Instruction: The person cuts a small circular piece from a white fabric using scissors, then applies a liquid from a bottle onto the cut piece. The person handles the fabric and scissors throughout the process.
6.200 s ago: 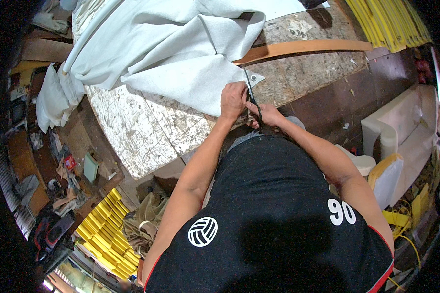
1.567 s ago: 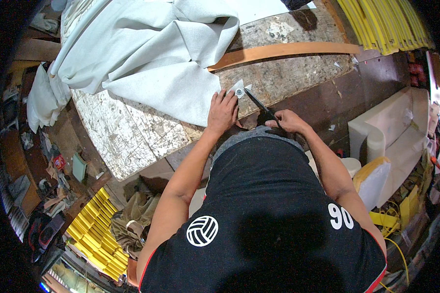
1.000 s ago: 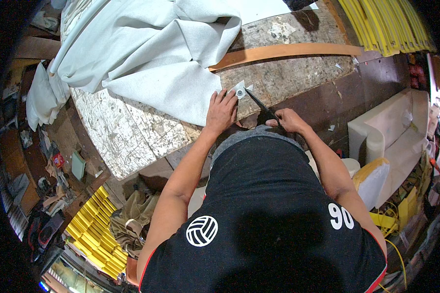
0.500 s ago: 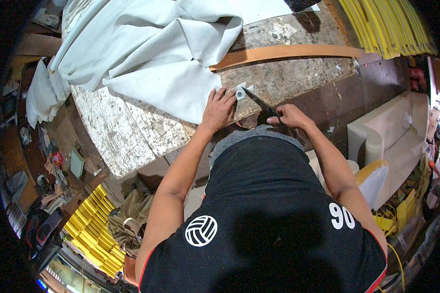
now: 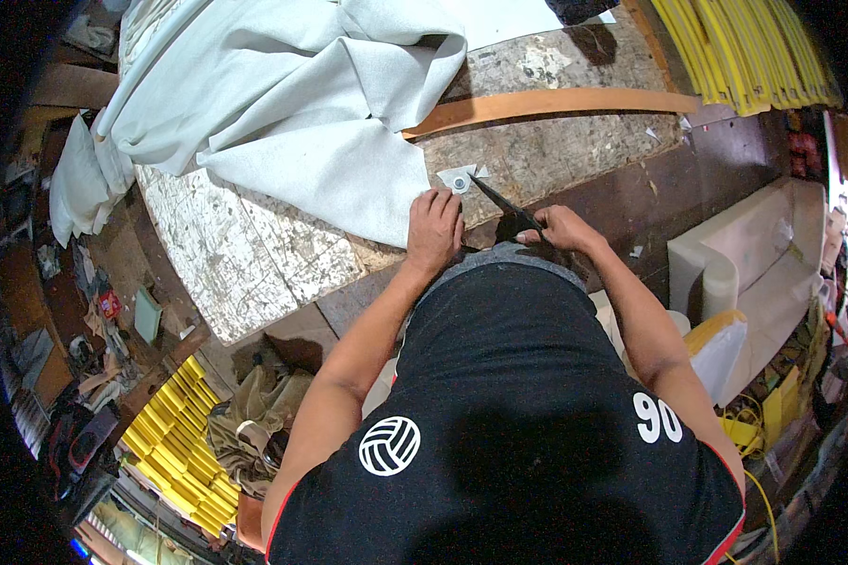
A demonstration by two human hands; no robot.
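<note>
Light grey fabric lies in folds over the worktable, its near right corner reaching the table's front edge. My left hand is on that corner, fingers bent and close together over the fabric; the thumb is mostly hidden. My right hand is closed round the handles of dark scissors, whose long blades point away and to the left. Just beyond my left fingertips lies a small white scrap bearing a round, dark-centred piece. The scissor tips are close beside it.
A curved wooden strip crosses the worn, paint-spotted worktable. Yellow ribbed stacks stand at the far right, with more yellow pieces at lower left. A cream sofa frame is on the right; clutter covers the left floor.
My left hand has drawn nearer to me and slightly right, its fingers closer together. The white scrap shows more fully. My right hand and the scissors have barely shifted.
</note>
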